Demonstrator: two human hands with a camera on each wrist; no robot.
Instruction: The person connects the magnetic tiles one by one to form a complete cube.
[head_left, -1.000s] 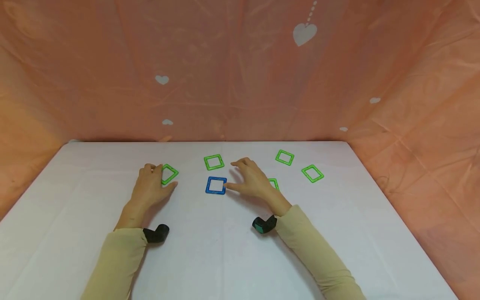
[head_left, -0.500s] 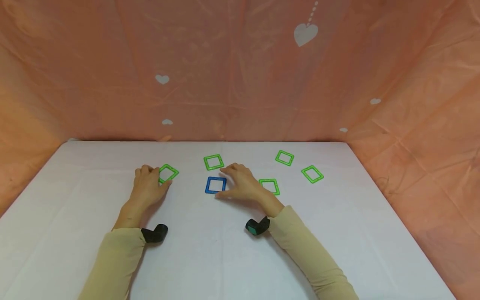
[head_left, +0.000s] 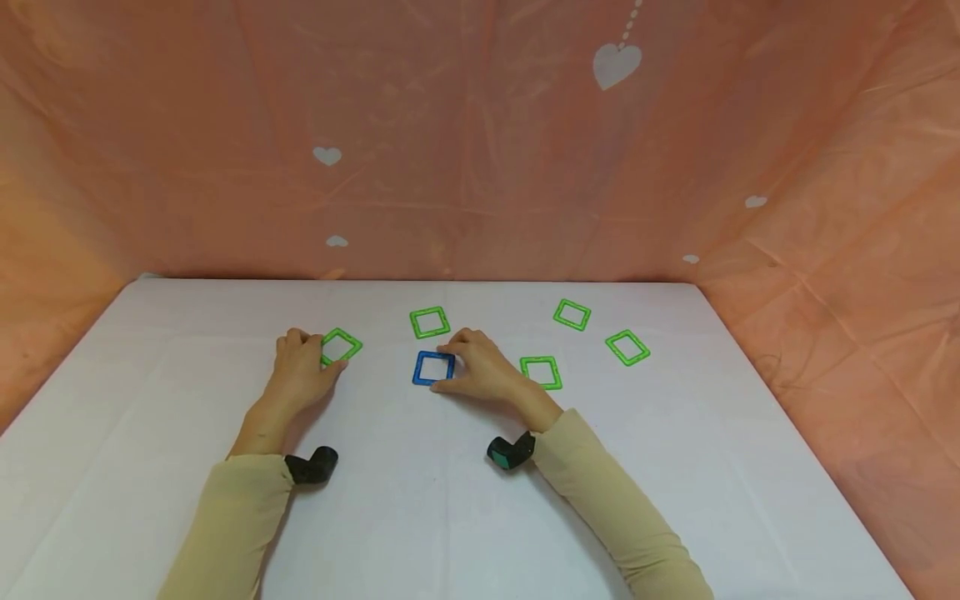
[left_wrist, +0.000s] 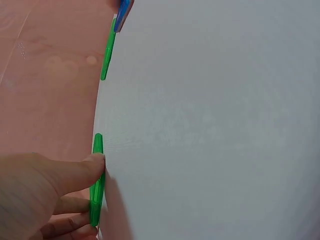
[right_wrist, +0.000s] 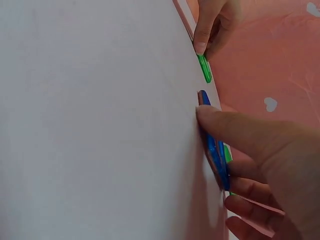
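In the head view my left hand (head_left: 298, 371) pinches a green square magnetic tile (head_left: 357, 344), an open frame, its thumb on the near edge and fingers on the far left side. The left wrist view shows that green tile (left_wrist: 98, 187) edge-on between thumb and fingers. My right hand (head_left: 483, 371) holds a blue square magnetic tile (head_left: 417, 368) at mid-table, thumb at its near edge, fingertips at its far edge. Seen by the right wrist camera, the blue tile (right_wrist: 212, 150) looks slightly tilted, a shadow beside it on the cloth.
Just behind the blue tile lies another green tile (head_left: 414, 325). More green tiles lie to the right: one by my right wrist (head_left: 557, 372), one farther back (head_left: 568, 323) and one at far right (head_left: 639, 340). A pink curtain (head_left: 480, 167) bounds the white table (head_left: 420, 517).
My right hand has shifted left and closed its thumb and fingers onto the blue tile, uncovering the green tile near its wrist. My left thumb has come in onto its green tile.
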